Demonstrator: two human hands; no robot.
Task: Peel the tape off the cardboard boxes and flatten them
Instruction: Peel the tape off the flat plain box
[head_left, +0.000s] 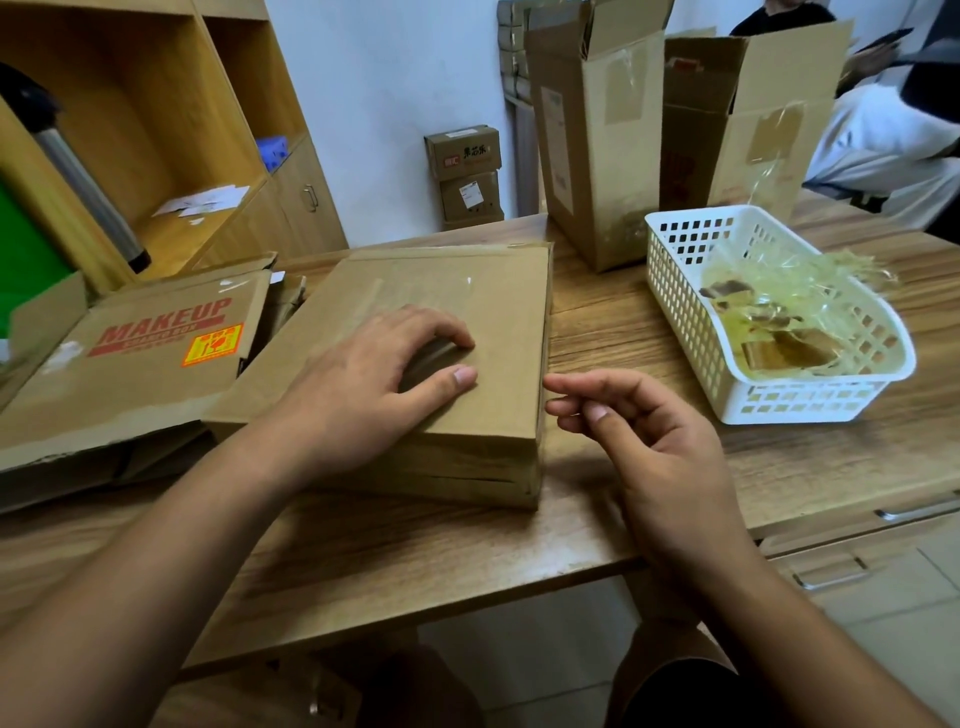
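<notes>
Left hand (379, 384) lies spread on the flattened cardboard box (498, 332), pressing down. Right hand (639, 431), loosely curled and holding nothing visible, hovers just beside the box edge. Best press evenly, then peel the tape (470, 283) beyond the left fingertips.

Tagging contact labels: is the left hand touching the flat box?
Touching. Head view: the left hand rests on top of the flat box, fingertips and thumb down on the cardboard.

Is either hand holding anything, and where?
Nothing is gripped. The left hand rests on top of the brown box; the right hand hovers empty beside it.
</notes>
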